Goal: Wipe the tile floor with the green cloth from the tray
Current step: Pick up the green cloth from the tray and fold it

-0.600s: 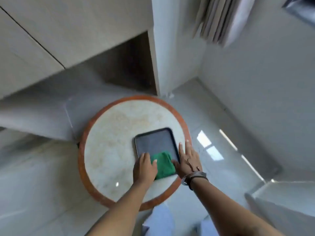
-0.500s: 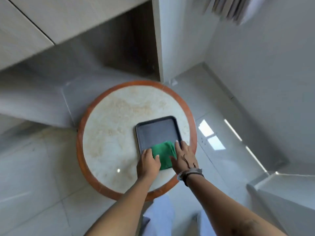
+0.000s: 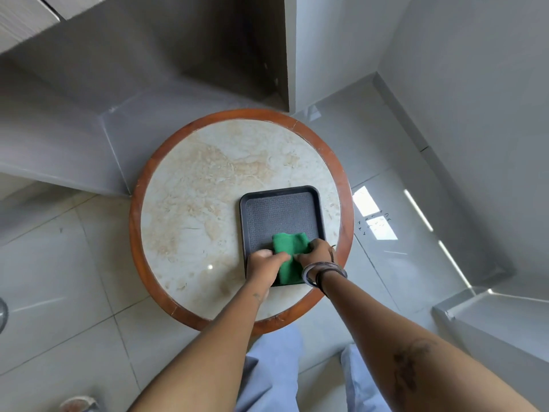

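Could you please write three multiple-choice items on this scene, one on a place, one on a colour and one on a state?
1. Where does the cloth lie?
A. on the floor
B. in the tray, at its near end
C. on the bare table top

2. What colour is the rim of the round table?
A. reddish brown
B. blue
C. black

3. What are the hands doing?
A. hanging clear of the table
B. lifting the tray
C. both on the cloth

Answers: 1 B, the cloth sits inside the tray's near edge. 2 A, a reddish-brown band rings the pale top. 3 C, the left hand and the right hand close on it from either side.
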